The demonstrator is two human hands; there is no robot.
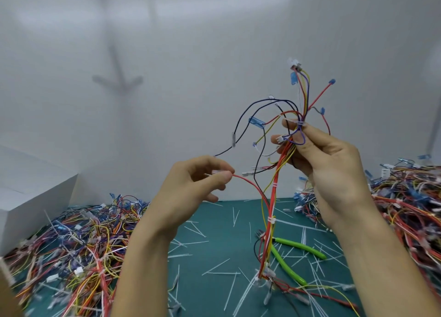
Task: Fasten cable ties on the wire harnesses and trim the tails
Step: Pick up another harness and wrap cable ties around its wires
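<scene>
Head view — a harness (274,192) hangs right of centre, its lower end trailing onto the mat (212,223). The right hand (329,164) grips its tied upper bunch. The left hand (191,187), at centre, pinches a red wire (248,181) by its end. A hard pull could snag the loose loops — or drag the bundle across the cutters (300,246) below.

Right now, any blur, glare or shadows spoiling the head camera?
Head view: the held multicoloured wire harness is sharp; the tangled coloured wire pile at lower left smears with edge blur; a soft grey shadow lies on the white wall; no glare on the teal mat.
</scene>
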